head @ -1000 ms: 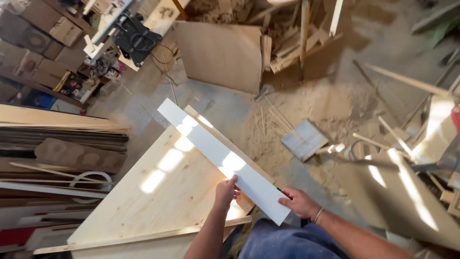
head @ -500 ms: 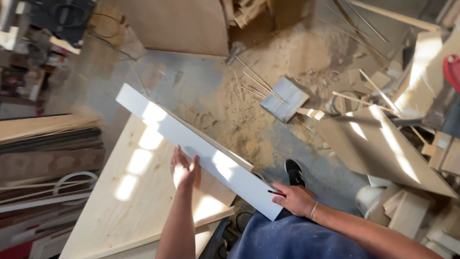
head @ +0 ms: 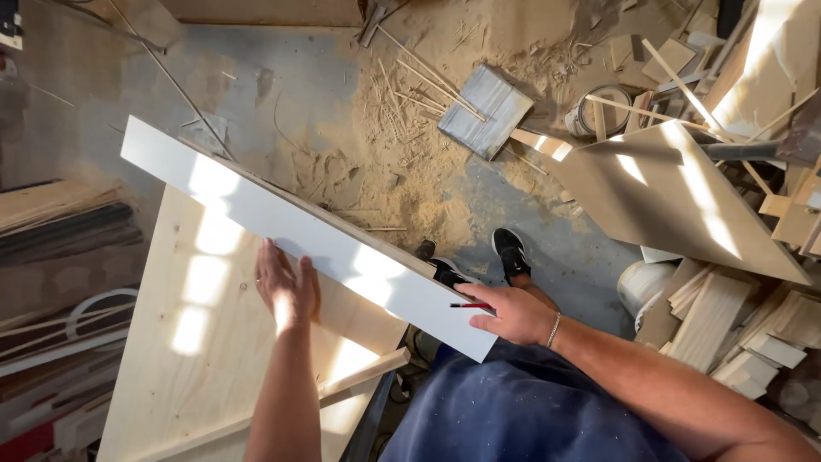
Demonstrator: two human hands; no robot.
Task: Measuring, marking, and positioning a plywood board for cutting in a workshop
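1. Left hand (head: 286, 287) lies flat, fingers spread, palm down on the near long edge of the white board (head: 282, 227); it presses rather than grips, and part of the palm rests on the pale wood panel (head: 184, 359) below.
2. Right hand (head: 510, 312) is closed round the near end of the white board, thumb on top, fingers underneath.
3. A red pencil (head: 469, 305) sticks out of the right hand, lying just over the board's near corner.
4. White board is long and narrow, running diagonally from the far left to the near right corner at the right hand. It rests on the pale wood panel, and its right end overhangs the panel's edge.
5. A thin wooden strip (head: 363, 372) sits along the panel's near edge, under the left forearm.
6. Two black shoes (head: 511, 251) stand on the concrete floor (head: 282, 85) just past the board's near end.
7. Sawdust pile (head: 402, 171) and thin sticks lie on the floor beyond the board.
8. A grey square plate (head: 486, 109) lies in the sawdust, well apart from the hands.
9. A large tilted plywood sheet (head: 676, 201) leans to the right, with stacked offcuts (head: 735, 334) and a white bucket (head: 643, 287) near it.
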